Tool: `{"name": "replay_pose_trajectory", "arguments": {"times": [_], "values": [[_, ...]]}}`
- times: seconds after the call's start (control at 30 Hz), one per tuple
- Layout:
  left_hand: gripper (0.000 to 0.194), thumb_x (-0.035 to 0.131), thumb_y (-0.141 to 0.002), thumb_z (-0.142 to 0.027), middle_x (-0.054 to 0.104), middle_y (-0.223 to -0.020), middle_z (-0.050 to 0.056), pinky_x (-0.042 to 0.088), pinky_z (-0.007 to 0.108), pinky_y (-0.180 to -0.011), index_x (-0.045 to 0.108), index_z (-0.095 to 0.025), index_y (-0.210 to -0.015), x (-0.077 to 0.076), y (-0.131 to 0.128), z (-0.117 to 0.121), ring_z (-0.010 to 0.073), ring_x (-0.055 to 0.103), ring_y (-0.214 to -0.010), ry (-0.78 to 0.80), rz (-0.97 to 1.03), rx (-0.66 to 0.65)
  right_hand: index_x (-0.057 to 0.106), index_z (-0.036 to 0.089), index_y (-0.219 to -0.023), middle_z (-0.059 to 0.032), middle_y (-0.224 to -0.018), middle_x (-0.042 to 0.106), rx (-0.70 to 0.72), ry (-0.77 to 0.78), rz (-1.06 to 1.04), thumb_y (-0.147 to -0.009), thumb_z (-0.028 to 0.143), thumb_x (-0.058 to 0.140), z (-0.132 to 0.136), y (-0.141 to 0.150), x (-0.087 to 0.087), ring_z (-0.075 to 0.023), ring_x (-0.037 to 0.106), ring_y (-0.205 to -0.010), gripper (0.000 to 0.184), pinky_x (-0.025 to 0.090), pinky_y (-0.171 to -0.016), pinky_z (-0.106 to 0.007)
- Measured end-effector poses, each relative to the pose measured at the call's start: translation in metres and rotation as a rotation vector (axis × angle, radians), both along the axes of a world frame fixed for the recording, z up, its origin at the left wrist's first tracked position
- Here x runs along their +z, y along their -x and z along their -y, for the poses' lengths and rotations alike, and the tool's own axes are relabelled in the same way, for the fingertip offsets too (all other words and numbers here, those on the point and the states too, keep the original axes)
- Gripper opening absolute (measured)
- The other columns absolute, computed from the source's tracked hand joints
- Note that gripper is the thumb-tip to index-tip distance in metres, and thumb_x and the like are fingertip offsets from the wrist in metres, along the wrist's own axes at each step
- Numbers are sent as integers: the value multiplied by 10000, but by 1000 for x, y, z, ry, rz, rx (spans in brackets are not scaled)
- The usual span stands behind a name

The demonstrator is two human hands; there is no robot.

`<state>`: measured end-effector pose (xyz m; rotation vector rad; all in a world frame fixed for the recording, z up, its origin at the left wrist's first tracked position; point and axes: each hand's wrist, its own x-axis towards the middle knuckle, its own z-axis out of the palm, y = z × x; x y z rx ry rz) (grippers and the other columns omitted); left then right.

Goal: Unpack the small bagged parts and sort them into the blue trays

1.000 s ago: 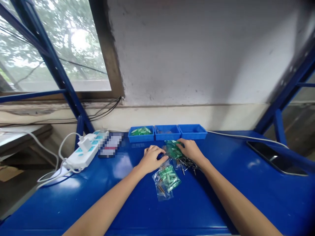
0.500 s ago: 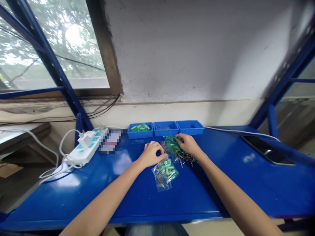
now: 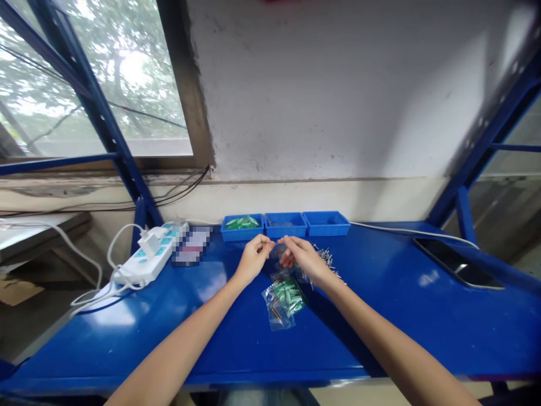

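My left hand (image 3: 254, 255) is closed in a pinch above the middle of the table. Close by on its right, my right hand (image 3: 301, 255) pinches too, its fingertips facing the left ones. Between them is what looks like a clear plastic bag (image 3: 274, 256), gripped at its upper edge by both hands; its contents are hard to make out. Just below lie small clear bags (image 3: 287, 298) of green plastic pieces and brownish metal pins. A heap of loose metal screws or nails (image 3: 326, 258) sits behind my right hand, partly covered by it.
Three blue bins stand in a row at the back: the left bin (image 3: 242, 232) holds green packets, then the middle bin (image 3: 285, 230) and right bin (image 3: 327, 229). A white power strip (image 3: 147, 262) with cables and a pixelated item (image 3: 192, 246) lie left; a phone (image 3: 459, 263) lies right.
My right hand has left the green bag by the screws and moved left toward my left hand. My left hand has lifted off the lower bags, and both now pinch a clear bag.
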<state>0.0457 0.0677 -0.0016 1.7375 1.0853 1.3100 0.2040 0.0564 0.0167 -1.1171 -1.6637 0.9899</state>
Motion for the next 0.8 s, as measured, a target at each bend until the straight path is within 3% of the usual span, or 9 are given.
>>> {"name": "replay_pose_trajectory", "arguments": {"times": [0.1, 0.17, 0.27, 0.37, 0.5, 0.63, 0.7, 0.8], "values": [[332, 598, -758, -491, 527, -622, -26, 379, 220, -560, 546, -163, -748, 3, 0, 3, 103, 474, -564, 50, -3, -115, 587, 155, -745, -45, -626, 643, -8, 3, -211, -835, 542, 445, 2, 5, -4, -151, 620, -574, 422, 485, -574, -260], [376, 594, -751, -528, 549, -630, -10, 382, 223, -563, 586, -153, -733, 4, 1, 3, 111, 488, -579, 95, -8, -162, 558, 173, -686, -29, -637, 639, -52, -75, -214, -784, 472, 552, 3, 3, -6, -151, 613, -601, 315, 478, -609, -262], [492, 458, -817, -588, 523, -569, -2, 343, 218, -511, 619, -139, -697, 4, 3, 0, 103, 462, -527, 170, 6, -159, 572, 200, -910, -12, -737, 675, -87, -251, -75, -791, 329, 558, 6, -1, -8, -161, 633, -679, 176, 472, -670, -269], [572, 343, -857, -598, 524, -549, 8, 315, 214, -472, 629, -125, -708, 3, 6, -3, 87, 441, -467, 236, 33, -137, 490, 234, -1132, -12, -845, 706, -119, -434, 139, -837, 237, 476, 9, -3, -8, -174, 661, -773, 296, 474, -732, -285], [474, 432, -828, -532, 596, -613, 40, 364, 217, -482, 639, -110, -776, 2, 8, -4, 92, 501, -475, 264, 30, -123, 536, 235, -1075, -33, -954, 705, -125, -525, 220, -848, 185, 444, 7, -2, -11, -179, 652, -907, 249, 476, -815, -305], [325, 473, -802, -392, 649, -706, 64, 433, 236, -535, 646, -118, -826, 0, 9, -6, 120, 574, -555, 184, -35, -79, 650, 228, -881, -72, -1128, 621, -80, -662, 256, -785, 100, 436, 3, -3, -13, -204, 528, -1121, 267, 410, -953, -367], [272, 476, -802, -343, 653, -737, 59, 451, 254, -570, 636, -134, -872, -1, 8, -5, 135, 584, -594, 97, -79, -8, 674, 214, -814, -93, -1193, 549, -123, -588, 217, -728, 108, 483, 3, -2, -10, -232, 479, -1155, 235, 386, -971, -391], [212, 495, -817, -317, 653, -819, 57, 465, 317, -724, 627, -184, -918, 0, 7, 1, 173, 586, -722, -71, -167, 119, 676, 194, -733, -92, -1029, 570, -246, -272, 78, -735, 241, 533, 5, 0, -2, -224, 550, -988, 150, 435, -883, -369]]}}
